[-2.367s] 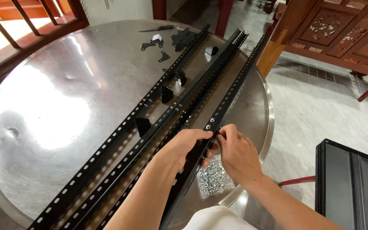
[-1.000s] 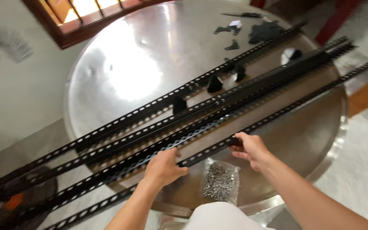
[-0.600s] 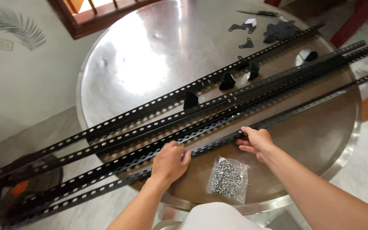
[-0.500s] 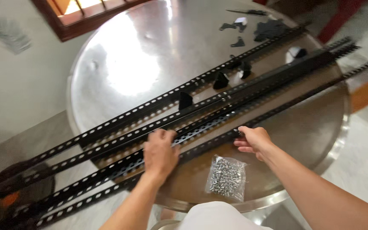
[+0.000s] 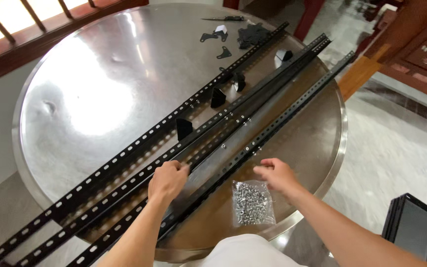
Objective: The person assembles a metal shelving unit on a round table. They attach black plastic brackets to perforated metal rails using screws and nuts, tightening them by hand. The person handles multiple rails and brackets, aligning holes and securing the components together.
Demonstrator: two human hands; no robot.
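Head view: a round steel table point(image 5: 100, 89) carries long black perforated rails running from 7 o'clock to 1 o'clock. The left hand point(image 5: 168, 180) is curled down over one slotted rail point(image 5: 253, 94) at its lower middle, fingers closed on its edge. The right hand point(image 5: 277, 174) hovers at 5 o'clock, just beside the outermost rail and just above a clear bag of screws point(image 5: 253, 202). Its fingers are half-curled and blurred, so I cannot tell whether they pinch anything small. Black corner brackets point(image 5: 184, 127) sit between the rails. It looks like a steady-and-fasten step, and any pick from the bag calls for a fine fingertip pinch while the left hand keeps the rail from sliding.
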